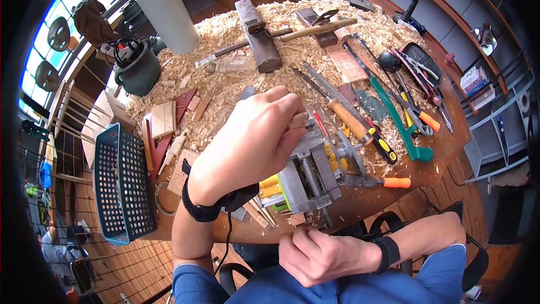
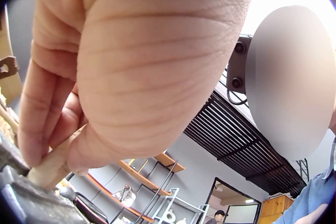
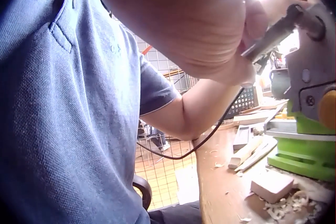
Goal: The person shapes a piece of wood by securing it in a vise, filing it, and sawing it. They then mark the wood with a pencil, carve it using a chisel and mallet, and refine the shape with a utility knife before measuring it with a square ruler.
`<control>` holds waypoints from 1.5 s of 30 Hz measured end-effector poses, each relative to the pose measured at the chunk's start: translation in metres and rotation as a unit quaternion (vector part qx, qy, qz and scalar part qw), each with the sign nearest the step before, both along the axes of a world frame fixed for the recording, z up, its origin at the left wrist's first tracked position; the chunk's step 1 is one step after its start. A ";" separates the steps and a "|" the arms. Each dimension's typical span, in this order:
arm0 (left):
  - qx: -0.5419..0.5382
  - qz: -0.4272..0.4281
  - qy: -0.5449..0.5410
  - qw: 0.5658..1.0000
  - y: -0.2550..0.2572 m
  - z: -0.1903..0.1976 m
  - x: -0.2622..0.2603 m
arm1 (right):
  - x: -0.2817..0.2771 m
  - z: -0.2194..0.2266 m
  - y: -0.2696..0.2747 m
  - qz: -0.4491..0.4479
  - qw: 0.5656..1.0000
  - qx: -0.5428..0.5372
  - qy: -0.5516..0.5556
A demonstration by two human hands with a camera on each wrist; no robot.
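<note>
A small grey-and-green bench vise (image 1: 312,177) stands at the table's near edge. Above its jaws, my left hand (image 1: 256,126) pinches a small pale piece of wood (image 2: 50,169) between thumb and fingers. The wood's lower end is right at the grey metal of the vise, and the hand covers much of it in the head view. Lower down, at the table edge, my right hand (image 1: 323,256) has its fingers curled round the vise's metal handle (image 3: 273,40). In the right wrist view the vise's green base (image 3: 304,153) rests on the tabletop.
Wood shavings (image 1: 219,87) cover much of the table. Two wooden planes (image 1: 261,48) lie at the back. A green-handled saw (image 1: 394,110), a wooden-handled file (image 1: 349,118) and other tools lie right. A perforated basket (image 1: 126,186) stands left, below a dark pot (image 1: 138,73).
</note>
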State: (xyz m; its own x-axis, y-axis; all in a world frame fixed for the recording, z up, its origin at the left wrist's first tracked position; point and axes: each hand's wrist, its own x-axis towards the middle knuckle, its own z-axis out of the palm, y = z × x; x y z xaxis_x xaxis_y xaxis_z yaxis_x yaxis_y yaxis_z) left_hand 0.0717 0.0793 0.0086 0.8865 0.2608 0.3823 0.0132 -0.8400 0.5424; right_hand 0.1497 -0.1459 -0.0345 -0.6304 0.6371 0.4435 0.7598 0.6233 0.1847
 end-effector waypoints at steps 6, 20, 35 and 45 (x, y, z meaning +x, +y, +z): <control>-0.011 0.000 0.012 1.000 -0.001 0.001 -0.001 | 0.003 0.001 -0.002 -0.034 0.999 0.026 -0.008; -0.017 0.009 0.021 1.000 -0.001 0.002 -0.001 | 0.017 0.004 0.011 -0.125 0.988 -0.029 -0.088; -0.027 0.005 0.011 1.000 -0.001 0.000 0.000 | 0.034 -0.030 0.009 -0.078 0.974 0.020 0.213; -0.012 0.006 0.016 1.000 -0.002 0.001 -0.001 | 0.045 0.031 0.016 0.027 0.995 0.012 -0.094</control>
